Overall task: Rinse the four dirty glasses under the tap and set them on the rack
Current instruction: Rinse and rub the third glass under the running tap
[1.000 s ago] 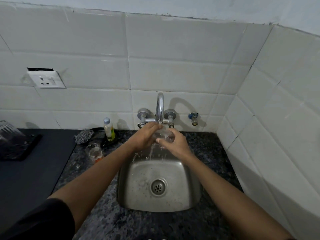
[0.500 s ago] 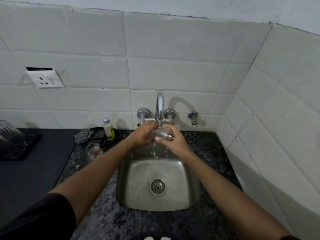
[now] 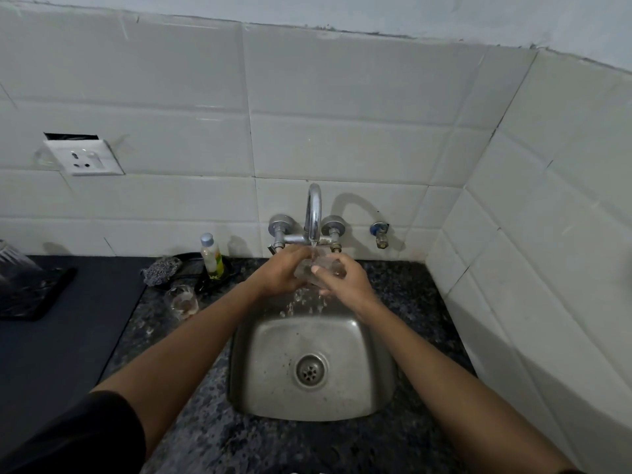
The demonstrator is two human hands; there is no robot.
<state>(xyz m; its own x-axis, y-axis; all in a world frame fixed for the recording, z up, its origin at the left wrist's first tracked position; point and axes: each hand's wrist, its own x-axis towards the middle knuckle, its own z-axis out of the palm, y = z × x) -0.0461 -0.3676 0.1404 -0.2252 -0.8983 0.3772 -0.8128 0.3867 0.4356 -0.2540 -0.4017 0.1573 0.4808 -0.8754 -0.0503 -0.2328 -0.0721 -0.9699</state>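
1. Over the past second little has moved: both hands stay at the tap with a clear glass between them, and the glass has been turned slightly in the stream. More water now spills off the hands and splashes down toward the sink than a second ago.

2. For the task, this looks like the middle of rinsing one glass; it is not yet ready to go to the rack.

3. The left hand grips the glass from the left side. Its fingers are curled round the glass, though the fingertips are hidden behind the glass and the running water.

4. The right hand holds the glass from the right. Its fingers are bent and pressed on the near wall of the glass, clamped rather than spread.

5. The glass sits directly under the spout, above the back edge of the sink, touching both hands.

6. A second glass, with a little reddish residue at the bottom, stands on the dark speckled table left of the sink, apparently still waiting to be rinsed.

7. At the far left edge, a dark rack carries at least one upturned clear glass, only partly in view.

8. A small bottle and a scrubber sit by the wall behind the waiting glass.
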